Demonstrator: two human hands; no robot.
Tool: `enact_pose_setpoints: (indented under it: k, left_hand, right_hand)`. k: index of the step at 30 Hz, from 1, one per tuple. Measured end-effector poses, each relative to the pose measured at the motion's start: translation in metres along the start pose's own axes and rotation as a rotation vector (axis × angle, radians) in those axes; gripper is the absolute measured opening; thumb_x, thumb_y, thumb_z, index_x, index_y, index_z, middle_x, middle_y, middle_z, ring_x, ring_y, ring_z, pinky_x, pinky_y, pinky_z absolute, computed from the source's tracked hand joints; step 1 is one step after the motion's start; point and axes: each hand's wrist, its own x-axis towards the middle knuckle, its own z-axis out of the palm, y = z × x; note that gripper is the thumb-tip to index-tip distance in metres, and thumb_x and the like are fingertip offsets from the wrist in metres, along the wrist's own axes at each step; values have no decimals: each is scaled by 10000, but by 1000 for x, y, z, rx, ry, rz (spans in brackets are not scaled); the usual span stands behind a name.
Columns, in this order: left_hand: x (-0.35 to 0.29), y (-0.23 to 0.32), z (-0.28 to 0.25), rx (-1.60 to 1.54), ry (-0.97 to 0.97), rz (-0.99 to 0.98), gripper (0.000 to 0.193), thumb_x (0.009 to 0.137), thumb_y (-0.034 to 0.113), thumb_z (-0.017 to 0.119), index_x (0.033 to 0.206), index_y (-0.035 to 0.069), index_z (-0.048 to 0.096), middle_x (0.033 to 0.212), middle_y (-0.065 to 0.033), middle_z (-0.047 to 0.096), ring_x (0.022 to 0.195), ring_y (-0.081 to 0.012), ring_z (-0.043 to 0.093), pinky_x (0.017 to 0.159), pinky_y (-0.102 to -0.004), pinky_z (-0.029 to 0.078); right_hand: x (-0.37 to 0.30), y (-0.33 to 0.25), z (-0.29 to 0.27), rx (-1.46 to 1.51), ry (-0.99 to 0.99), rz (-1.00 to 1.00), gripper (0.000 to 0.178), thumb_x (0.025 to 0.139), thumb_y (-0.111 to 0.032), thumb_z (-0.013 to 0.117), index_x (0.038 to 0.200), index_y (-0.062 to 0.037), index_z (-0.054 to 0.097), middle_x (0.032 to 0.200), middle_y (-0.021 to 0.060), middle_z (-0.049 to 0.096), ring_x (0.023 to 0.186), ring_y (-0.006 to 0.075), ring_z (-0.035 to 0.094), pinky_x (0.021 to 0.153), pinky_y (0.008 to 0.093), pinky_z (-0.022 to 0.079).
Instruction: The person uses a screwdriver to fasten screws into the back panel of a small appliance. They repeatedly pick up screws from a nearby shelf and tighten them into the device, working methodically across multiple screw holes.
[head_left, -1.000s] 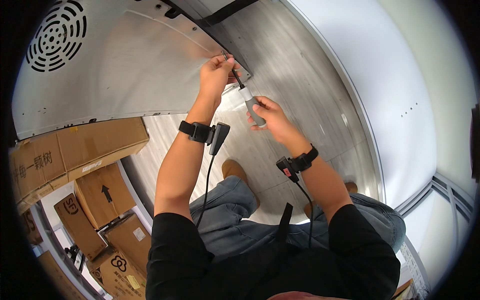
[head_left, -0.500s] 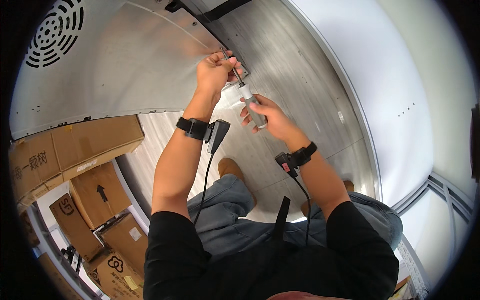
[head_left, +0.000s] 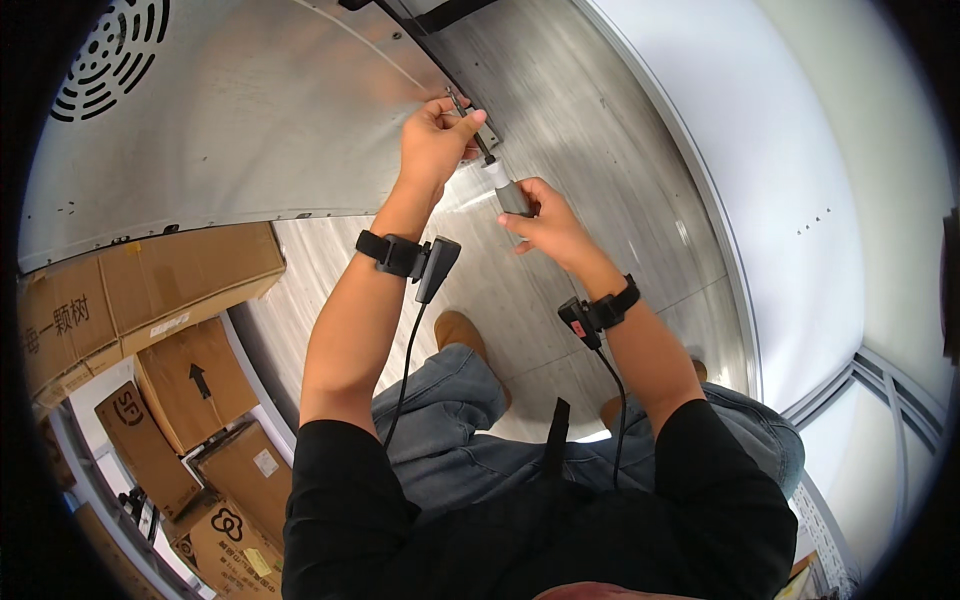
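Note:
A screwdriver [head_left: 511, 198] with a grey-and-white handle points up and left toward the edge of a large metal panel [head_left: 270, 130]. My right hand [head_left: 557, 228] is closed around its handle. With thumb and fingers, my left hand [head_left: 432, 150] pinches the dark shaft, close to the panel's right corner. The tip of the shaft reaches the panel's edge beyond my left fingers. Whether a screw sits at the tip is too small to tell.
Vent slots [head_left: 115, 55] mark the panel's far left. Cardboard boxes [head_left: 195, 385] are stacked on a rack at left. A white wall panel [head_left: 760, 180] curves along the right. Cables [head_left: 405, 375] hang from bands on both wrists. Below is a grey wood-look floor [head_left: 600, 140].
My right hand and the screwdriver handle have shifted slightly up, and the right fingers have changed their hold on the handle. My left hand has moved slightly right. The view has shifted a little.

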Motion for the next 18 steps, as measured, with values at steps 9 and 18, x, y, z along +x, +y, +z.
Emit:
enact_pose_setpoints:
  k: [9,18]
  left_hand:
    - [-2,7,-4,-167,-31,-71,233,893,85,585,1107,-2,551,907,-102,665,731,-161,656,629,-257,529]
    - [1,2,0,-100,86,-21,162,884,151,627,963,9,616,838,-62,637,724,-162,652,634,-264,529]
  right_hand:
    - [1,4,-12,519,-262,122,509,836,-202,665,1271,-39,455,1021,61,571,901,169,592,673,370,560]
    - [2,2,0,-16,-69,-52,442,841,-159,661,1223,-16,491,970,46,577,877,144,586,651,307,546]
